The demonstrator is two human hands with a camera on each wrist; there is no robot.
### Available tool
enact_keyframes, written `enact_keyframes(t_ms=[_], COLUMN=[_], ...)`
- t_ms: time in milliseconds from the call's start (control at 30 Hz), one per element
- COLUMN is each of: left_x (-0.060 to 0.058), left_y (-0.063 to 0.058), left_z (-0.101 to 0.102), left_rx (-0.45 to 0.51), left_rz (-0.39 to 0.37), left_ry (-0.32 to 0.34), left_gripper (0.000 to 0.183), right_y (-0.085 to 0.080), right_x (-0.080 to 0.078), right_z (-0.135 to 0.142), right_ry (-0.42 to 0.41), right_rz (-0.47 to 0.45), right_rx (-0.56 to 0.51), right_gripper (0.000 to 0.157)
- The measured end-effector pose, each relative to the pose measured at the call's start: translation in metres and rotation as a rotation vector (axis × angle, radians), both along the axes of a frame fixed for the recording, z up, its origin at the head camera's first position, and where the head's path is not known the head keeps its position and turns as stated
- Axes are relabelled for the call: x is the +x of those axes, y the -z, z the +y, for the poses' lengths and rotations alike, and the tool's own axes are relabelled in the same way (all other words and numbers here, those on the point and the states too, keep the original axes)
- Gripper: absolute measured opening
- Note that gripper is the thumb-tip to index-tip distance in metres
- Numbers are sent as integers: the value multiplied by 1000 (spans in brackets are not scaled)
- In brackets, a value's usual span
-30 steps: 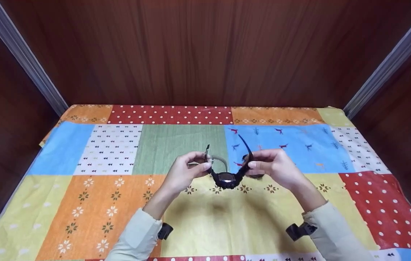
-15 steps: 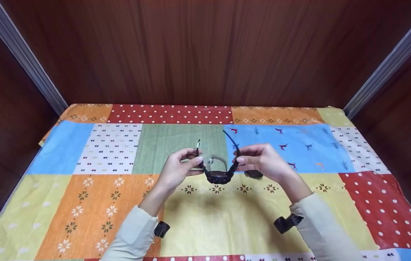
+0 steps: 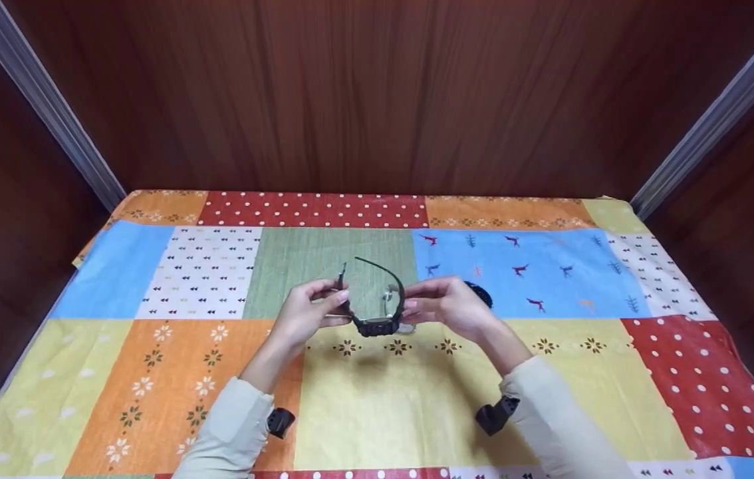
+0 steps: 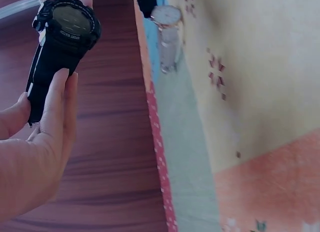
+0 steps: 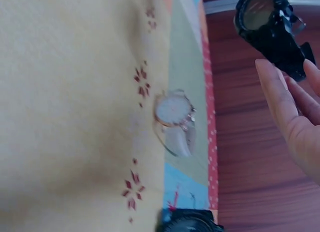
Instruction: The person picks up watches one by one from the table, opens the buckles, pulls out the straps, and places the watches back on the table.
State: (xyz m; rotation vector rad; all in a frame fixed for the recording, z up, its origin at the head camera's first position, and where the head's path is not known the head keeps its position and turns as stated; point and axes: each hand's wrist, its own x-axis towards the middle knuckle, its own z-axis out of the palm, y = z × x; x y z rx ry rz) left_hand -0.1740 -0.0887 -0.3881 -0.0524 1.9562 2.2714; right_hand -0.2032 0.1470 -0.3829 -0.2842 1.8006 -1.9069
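Observation:
A black digital sport watch [image 3: 377,327] is held up over the cloth, its face toward the person and its two strap ends pointing away. My left hand [image 3: 300,309] pinches one strap half between thumb and fingers; the left wrist view shows the watch face [image 4: 72,22] above that grip. The other strap half, longer and curving inward, is in the fingers of my right hand [image 3: 453,309]. Behind the held watch lies a watch with a pale dial [image 5: 172,109] and a light strap, mostly hidden in the head view. A second black watch [image 3: 480,294] lies partly behind my right hand.
A patchwork-patterned cloth [image 3: 364,426] covers the table. Brown wood-grain panels [image 3: 377,100] stand behind it and at both sides, with grey metal strips at the corners. Small black cameras [image 3: 497,416] sit on both wrists.
Both hands have carried the black sport watch to the left. Its longer strap half has bent further inward. The second black watch at the right shows more from behind the right hand.

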Motion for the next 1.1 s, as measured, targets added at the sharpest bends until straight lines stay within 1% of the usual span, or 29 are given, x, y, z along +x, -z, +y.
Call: enact_keyframes(t_ms=[100, 200, 433, 567, 700, 767, 900, 1100], left_x=[-3, -6, -11, -12, -11, -11, -12, -12], left_y=[7, 13, 26, 33, 39, 41, 43, 45], left_z=[-5, -11, -21, -24, -26, -27, -30, -30], left_rx=[-17, -44, -108, -148, -208, -230, -245, -214], left_rz=[-32, -63, -151, -181, -199, -217, -247, -247], left_ry=[-9, -4, 8, -19, -46, -52, -62, -82], left_gripper=[26, 26, 30, 28, 25, 24, 24, 25], right_y=[7, 14, 31, 39, 46, 49, 55, 60], right_x=[-1, -1, 0, 1, 3, 4, 6, 7], right_z=[-8, -15, -29, -36, -43, -45, -49, -52], right_ry=[26, 41, 27, 14, -2, -13, -26, -11], right_rz=[-29, -51, -84, -106, -96, -98, -114, -128], right_rx=[8, 14, 10, -18, -18, -17, -37, -20], right_gripper=[32, 32, 29, 30, 29, 27, 27, 30])
